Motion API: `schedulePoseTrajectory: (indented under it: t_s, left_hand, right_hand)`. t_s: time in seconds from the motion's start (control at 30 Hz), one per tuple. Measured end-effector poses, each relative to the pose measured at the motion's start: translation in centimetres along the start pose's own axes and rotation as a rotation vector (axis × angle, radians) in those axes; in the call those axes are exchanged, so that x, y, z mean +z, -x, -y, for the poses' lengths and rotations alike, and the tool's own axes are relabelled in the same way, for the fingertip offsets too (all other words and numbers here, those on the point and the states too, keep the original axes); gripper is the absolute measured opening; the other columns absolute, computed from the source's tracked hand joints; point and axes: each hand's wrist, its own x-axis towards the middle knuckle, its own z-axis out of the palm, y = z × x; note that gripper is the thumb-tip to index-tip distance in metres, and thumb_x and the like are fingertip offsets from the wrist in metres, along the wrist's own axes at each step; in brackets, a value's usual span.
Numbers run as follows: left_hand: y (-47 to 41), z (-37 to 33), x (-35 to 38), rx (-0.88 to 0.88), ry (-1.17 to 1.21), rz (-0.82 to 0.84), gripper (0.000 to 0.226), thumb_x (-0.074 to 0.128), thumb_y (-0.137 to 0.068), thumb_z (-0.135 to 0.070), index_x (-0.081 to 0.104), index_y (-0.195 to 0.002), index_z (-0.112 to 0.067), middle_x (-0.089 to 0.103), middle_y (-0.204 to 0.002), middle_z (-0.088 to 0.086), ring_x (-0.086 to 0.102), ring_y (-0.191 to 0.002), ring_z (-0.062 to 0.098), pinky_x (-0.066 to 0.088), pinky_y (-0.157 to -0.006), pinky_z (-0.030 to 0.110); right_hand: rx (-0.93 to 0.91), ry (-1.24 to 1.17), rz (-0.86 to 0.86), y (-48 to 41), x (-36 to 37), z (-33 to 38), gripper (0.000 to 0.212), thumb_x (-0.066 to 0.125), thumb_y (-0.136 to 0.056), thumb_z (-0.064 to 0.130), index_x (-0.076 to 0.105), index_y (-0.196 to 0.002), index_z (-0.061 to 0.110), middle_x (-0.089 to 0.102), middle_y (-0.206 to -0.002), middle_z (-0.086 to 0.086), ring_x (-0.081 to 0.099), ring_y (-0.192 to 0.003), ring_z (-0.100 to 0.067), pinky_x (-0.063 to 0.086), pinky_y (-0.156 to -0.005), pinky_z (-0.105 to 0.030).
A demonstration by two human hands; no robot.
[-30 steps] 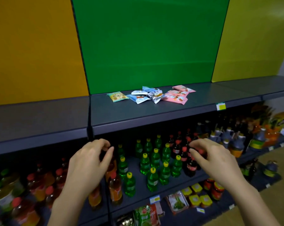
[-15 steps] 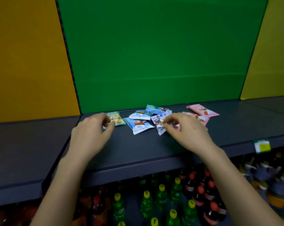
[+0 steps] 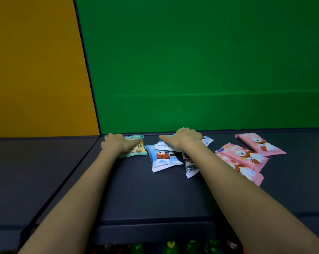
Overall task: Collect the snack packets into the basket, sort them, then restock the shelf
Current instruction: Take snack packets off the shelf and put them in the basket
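Snack packets lie on the dark shelf [image 3: 155, 195] against the green back panel. My left hand [image 3: 118, 144] rests on a green-and-yellow packet [image 3: 136, 151], fingers curled over its left part. My right hand [image 3: 185, 138] lies flat on a light blue packet [image 3: 164, 144] in the middle pile. A larger blue packet [image 3: 162, 159] and a white-and-dark packet [image 3: 190, 165] lie just in front of that hand. Three pink packets [image 3: 246, 156] lie to the right, apart from both hands. No basket is in view.
The shelf's front edge [image 3: 155, 228] runs across the bottom, with bottle caps [image 3: 170, 244] of a lower shelf just below it. A seam [image 3: 78, 167] splits the shelf on the left. The orange panel [image 3: 36, 70] stands behind that left section.
The view has moved up and closer to the shelf. Both hands rose from in front of the bottles to the packets; the left now covers the green-and-yellow packet, the right the blue pile.
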Motion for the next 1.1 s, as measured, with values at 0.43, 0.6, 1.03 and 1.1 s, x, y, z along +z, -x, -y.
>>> schedulePoseTrajectory:
  t_s: [0.43, 0.6, 1.03, 1.1]
  left_hand:
    - [0.2, 0.0, -0.1, 0.077, 0.755, 0.104, 0.040, 0.079, -0.071, -0.016, 0.054, -0.100, -0.006, 0.066, -0.106, 0.011, 0.062, -0.074, 0.018, 0.049, -0.063, 0.027]
    - [3.8, 1.4, -2.8, 0.120, 0.966, -0.032, 0.044, 0.072, -0.079, -0.014, 0.042, -0.110, -0.008, 0.064, -0.096, 0.010, 0.064, -0.071, 0.019, 0.053, -0.056, 0.030]
    - [24.6, 15.4, -5.1, -0.188, 1.132, -0.403, 0.034, 0.067, -0.082, -0.015, 0.050, -0.111, -0.019, 0.070, -0.093, 0.009, 0.069, -0.062, 0.013, 0.055, -0.053, 0.025]
    - [28.5, 19.3, -4.4, -0.309, 1.159, -0.519, 0.029, 0.065, -0.083, -0.009, 0.052, -0.108, -0.017, 0.070, -0.089, 0.009, 0.068, -0.057, 0.012, 0.055, -0.050, 0.024]
  right_hand:
    - [-0.178, -0.479, 0.053, -2.4, 0.8, 0.7, 0.040, 0.060, -0.087, 0.039, 0.043, -0.103, 0.007, 0.047, -0.089, -0.007, 0.045, -0.087, -0.023, 0.033, -0.058, -0.029]
    - [-0.242, -0.773, -0.060, -1.6, -0.8, 0.1, 0.040, 0.062, -0.084, 0.030, 0.051, -0.112, 0.002, 0.061, -0.104, -0.010, 0.058, -0.099, -0.027, 0.045, -0.080, -0.033]
    - [-0.651, -1.291, 0.450, 13.2, 4.0, 6.9, 0.032, 0.064, -0.086, 0.027, 0.052, -0.112, 0.014, 0.067, -0.105, -0.002, 0.065, -0.092, -0.016, 0.050, -0.081, -0.031]
    - [-0.694, -1.289, 0.567, 16.2, 6.0, 9.7, 0.030, 0.064, -0.086, 0.025, 0.052, -0.111, 0.014, 0.067, -0.105, -0.002, 0.065, -0.092, -0.016, 0.050, -0.080, -0.030]
